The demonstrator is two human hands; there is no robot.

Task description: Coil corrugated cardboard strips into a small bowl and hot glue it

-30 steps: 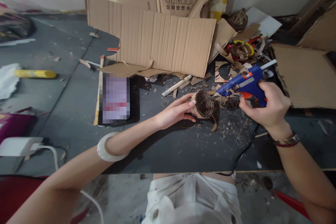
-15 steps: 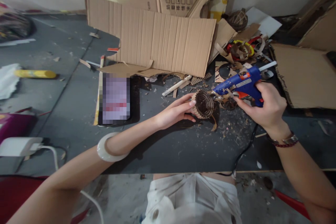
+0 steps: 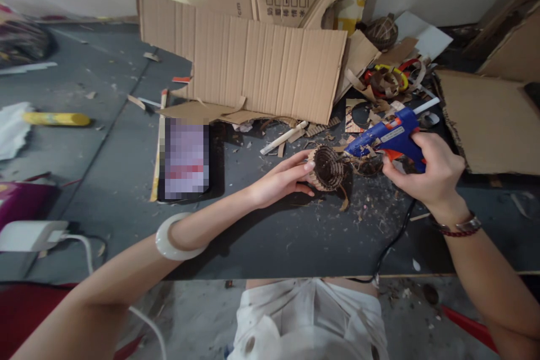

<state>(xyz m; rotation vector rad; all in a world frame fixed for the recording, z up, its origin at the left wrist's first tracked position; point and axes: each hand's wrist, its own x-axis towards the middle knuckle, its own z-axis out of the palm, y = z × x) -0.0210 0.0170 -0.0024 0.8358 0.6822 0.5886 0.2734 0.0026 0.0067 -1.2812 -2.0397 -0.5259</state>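
Note:
A small round cup of coiled corrugated cardboard (image 3: 329, 170) is held by my left hand (image 3: 291, 175), its hollow facing up and toward the right. My right hand (image 3: 436, 171) is closed around the handle of a blue hot glue gun (image 3: 379, 135). The nozzle points left, at the cup's right rim; I cannot tell whether it touches. A white glue stick (image 3: 427, 106) sticks out of the gun's back end. Below the cup hangs a thin brown cardboard strip (image 3: 344, 200).
Behind my hands leans a large corrugated cardboard sheet (image 3: 270, 64). A phone (image 3: 185, 160) lies left of my left hand. Scissors with yellow handles (image 3: 399, 76) rest among scraps. A black cord (image 3: 396, 244) crosses the table's front edge; a yellow tube-like tool (image 3: 57, 118) lies far left.
My right hand has shifted the glue gun slightly right and down, its nozzle moving along the cup's rim. My left hand and the cup have hardly moved.

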